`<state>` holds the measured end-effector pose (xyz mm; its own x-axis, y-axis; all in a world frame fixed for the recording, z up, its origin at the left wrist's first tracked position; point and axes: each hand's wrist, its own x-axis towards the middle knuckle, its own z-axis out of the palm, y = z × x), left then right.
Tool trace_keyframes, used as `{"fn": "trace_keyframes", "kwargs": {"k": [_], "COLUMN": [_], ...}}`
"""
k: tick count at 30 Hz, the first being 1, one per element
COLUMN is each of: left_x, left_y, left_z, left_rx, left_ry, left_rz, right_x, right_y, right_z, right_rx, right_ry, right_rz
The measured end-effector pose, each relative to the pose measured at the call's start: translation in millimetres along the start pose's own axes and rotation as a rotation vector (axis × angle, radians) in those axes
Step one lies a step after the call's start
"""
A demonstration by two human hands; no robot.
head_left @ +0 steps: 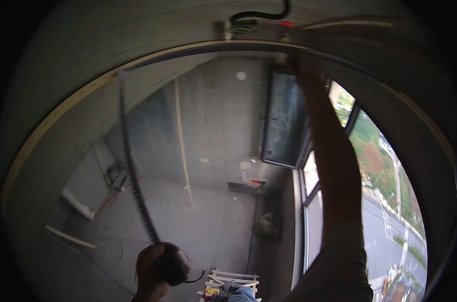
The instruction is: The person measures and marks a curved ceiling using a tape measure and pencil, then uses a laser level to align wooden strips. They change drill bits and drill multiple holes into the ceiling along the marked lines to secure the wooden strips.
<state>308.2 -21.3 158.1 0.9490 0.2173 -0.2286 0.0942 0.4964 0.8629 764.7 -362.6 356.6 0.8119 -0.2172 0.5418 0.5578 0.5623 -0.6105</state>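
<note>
My left hand (149, 262) is closed round a dark tape measure (170, 266) at the lower middle. From its case the long blade (129, 158) rises, slightly curved, to a pale wooden strip (82, 92) high overhead. A dark grey band (188, 52) runs along the strip's lower edge from there; whether it is more of the blade I cannot tell. On the right my bare arm stretches up, and my right hand (295, 64) is at the strip near the window's top. Its fingers are dark and blurred.
Large windows (384, 166) overlook a road at right, with one dark-framed sash (285, 118) swung inward. Below me stands a slatted wooden platform (233, 276). A wooden batten (181, 136) stands against the wall. Black hose (261, 15) and cables hang overhead. Another batten (69, 236) lies at left.
</note>
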Motion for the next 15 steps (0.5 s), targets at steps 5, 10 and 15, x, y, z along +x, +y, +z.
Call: {"fn": "trace_keyframes", "kwargs": {"k": [5, 10, 15], "left_x": [32, 32, 36], "left_y": [-1, 10, 7], "left_z": [-3, -5, -9], "left_rx": [0.003, 0.021, 0.04], "left_ry": [-0.029, 0.053, 0.019], "left_rz": [-0.02, 0.012, 0.041], "right_x": [16, 5, 14], "right_y": [-19, -9, -12], "right_z": [-53, -43, -54], "right_rx": [-0.341, 0.003, 0.024], "right_ry": [-0.27, 0.012, -0.047], "right_rz": [-0.074, 0.147, 0.116]}}
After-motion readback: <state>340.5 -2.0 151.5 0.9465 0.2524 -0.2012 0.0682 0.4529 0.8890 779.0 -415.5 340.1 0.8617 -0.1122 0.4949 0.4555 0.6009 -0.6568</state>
